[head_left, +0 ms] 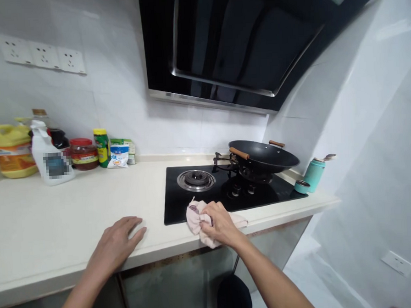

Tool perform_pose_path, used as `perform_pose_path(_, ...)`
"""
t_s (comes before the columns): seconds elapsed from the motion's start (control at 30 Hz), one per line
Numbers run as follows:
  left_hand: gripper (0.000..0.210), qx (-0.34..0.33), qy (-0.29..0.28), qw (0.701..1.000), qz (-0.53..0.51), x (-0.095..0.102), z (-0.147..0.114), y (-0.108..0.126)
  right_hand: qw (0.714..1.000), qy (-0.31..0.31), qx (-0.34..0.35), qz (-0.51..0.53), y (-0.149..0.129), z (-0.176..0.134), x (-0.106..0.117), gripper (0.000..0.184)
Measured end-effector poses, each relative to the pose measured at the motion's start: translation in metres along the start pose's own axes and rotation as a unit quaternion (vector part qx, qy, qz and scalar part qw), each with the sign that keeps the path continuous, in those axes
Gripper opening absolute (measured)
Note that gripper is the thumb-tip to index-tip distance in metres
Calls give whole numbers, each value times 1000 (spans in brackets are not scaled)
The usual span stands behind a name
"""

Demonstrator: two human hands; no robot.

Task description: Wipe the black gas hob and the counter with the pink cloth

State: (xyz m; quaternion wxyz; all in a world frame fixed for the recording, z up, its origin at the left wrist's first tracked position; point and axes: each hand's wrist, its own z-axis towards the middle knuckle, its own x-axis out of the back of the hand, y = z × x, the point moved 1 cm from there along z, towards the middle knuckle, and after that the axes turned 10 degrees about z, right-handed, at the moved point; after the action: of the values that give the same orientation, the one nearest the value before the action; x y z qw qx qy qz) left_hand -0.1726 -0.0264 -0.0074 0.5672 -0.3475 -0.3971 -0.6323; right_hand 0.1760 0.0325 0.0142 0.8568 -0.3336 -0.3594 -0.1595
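Observation:
My right hand [218, 221] grips a pale pink cloth [196, 219] at the front edge of the black glass gas stove [178, 205]. Part of the cloth hangs over the counter edge, and another part spreads out to the right behind the hand. My left hand [119, 239] rests on the white countertop [74, 211], left of the stove, its fingers stretched out and nothing in it. The stove's left burner [196, 179] is bare. Over the right burner sits a black wok [265, 155] with wooden handles. Two knobs [243, 189] show between the burners.
Along the wall at left stand a yellow jug [12, 155], a white spray bottle [50, 157], a red-lidded jar [84, 155], a green shaker [102, 148] and packets [119, 156]. A pot support [223, 161] leans by the wok. A teal container [314, 173] stands right. The range hood [220, 43] hangs above.

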Motion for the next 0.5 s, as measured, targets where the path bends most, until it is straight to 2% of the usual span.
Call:
perform_pose_path(0.1, 57, 1, 3, 1000, -3, 1, 0, -1, 999, 13, 9, 51, 5, -4, 6, 16)
perform_pose_path(0.2, 57, 1, 9, 1000, -4, 1, -1, -1, 999, 35, -26, -12, 35, -19, 30, 16)
perform_pose_path(0.33, 58, 1, 6, 1000, -3, -3, -3, 0, 984, 58, -117, -120, 109, -51, 79, 25)
perform_pose_path(0.43, 57, 3, 6, 1000, -2, -5, -4, 1, 968, 97, -175, -152, 167, -70, 118, 52)
perform_pose_path(0.5, 57, 7, 9, 1000, 0, -5, -3, 2, 947, 104, -236, -192, 198, -75, 140, 64)
